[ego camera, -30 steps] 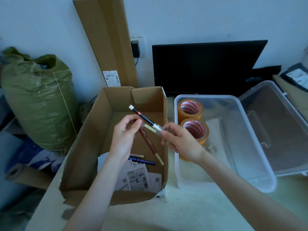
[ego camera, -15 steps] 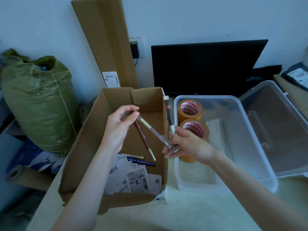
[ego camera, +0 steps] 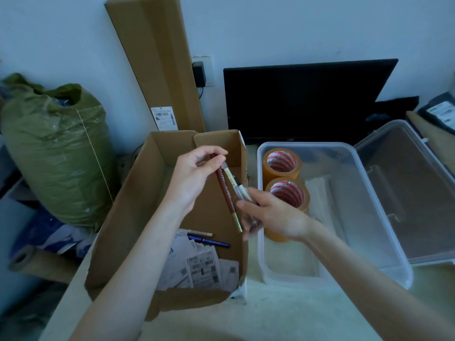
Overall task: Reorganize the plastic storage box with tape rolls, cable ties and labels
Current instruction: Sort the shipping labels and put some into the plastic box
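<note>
My left hand (ego camera: 194,175) pinches the top ends of a brown pencil (ego camera: 225,193) and a pale pen (ego camera: 231,179) above the open cardboard box (ego camera: 138,205). My right hand (ego camera: 268,215) grips the lower part of the pens, including a blurred black marker; the exact hold is hard to tell. The clear plastic storage box (ego camera: 369,193) lies to the right with two tan tape rolls (ego camera: 282,163) (ego camera: 288,193) and white cable ties (ego camera: 320,193) inside. Paper labels (ego camera: 199,264), a striped pen (ego camera: 199,233) and a blue pen (ego camera: 209,241) lie on the cardboard box floor.
The storage box's clear lid (ego camera: 413,193) leans at the right. A black monitor (ego camera: 302,99) and a tall cardboard carton (ego camera: 157,62) stand against the wall. A green sack (ego camera: 54,148) sits at the left, a cardboard tube (ego camera: 32,262) below it.
My right hand has swung the black marker from across my left hand down alongside the other pens. Both hands now hold the pens together as a bundle.
</note>
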The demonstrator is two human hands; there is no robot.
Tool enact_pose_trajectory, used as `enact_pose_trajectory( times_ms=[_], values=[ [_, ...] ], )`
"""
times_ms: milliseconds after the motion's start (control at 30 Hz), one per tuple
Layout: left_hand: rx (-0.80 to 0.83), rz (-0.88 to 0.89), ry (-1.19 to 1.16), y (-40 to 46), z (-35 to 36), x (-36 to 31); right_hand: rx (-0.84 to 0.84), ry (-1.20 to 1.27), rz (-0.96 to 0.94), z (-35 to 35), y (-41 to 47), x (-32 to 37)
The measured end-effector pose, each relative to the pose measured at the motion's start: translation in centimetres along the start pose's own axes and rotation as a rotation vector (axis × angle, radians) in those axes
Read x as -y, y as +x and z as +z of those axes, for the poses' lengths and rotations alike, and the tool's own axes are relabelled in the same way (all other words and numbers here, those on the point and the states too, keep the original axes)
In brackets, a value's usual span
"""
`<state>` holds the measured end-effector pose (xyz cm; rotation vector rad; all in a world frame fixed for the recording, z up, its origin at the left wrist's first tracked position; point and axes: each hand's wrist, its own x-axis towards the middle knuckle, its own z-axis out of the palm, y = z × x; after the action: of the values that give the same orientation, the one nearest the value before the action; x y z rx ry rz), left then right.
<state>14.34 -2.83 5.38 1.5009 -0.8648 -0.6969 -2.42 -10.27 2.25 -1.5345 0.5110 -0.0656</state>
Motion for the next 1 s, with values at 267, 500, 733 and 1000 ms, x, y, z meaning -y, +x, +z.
enact_pose_trajectory(
  times_ms=[267, 500, 733, 1000],
  values=[
    [-0.175, 0.064, -0.114, -0.2, 0.7, 0.3, -0.051, 0.19, -0.011, -0.2, 0.4, -1.1],
    [-0.086, 0.13, 0.077, 0.1, 1.9, 1.3, 0.007, 0.184, -0.062, -0.4, 0.2, -1.0],
    [0.108, 0.261, 0.26, 0.4, 4.1, 1.1, 0.003, 0.232, 0.0, -2.3, -0.8, -1.3],
    [0.391, 0.205, 0.242, 2.7, 6.3, 2.2, -0.2, 0.191, 0.0, -7.3, -4.0, -2.5]
  ],
)
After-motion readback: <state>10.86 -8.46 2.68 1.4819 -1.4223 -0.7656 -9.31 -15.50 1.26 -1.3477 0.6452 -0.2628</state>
